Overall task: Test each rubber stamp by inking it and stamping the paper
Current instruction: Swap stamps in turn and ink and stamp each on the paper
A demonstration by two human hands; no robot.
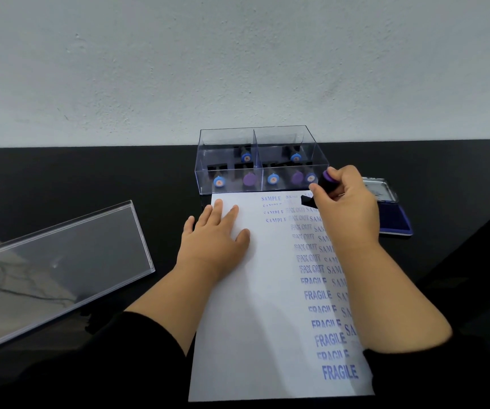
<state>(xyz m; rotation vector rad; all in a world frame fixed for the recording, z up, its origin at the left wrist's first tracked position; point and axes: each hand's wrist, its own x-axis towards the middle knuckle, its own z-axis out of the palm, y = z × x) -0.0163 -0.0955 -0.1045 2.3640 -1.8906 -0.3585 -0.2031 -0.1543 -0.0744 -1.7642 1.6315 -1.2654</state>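
Head view: the right hand (345,206) grips a purple-topped stamp (324,184), its base on the paper's (255,305) far right corner; left of that grip, the left hand (215,234) lies flat on the sheet; the ink pad (397,214) sits just right.

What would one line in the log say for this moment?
step: stamping | right hand: grips purple stamp at paper's top right | left hand: flat on paper | ink pad: open, right
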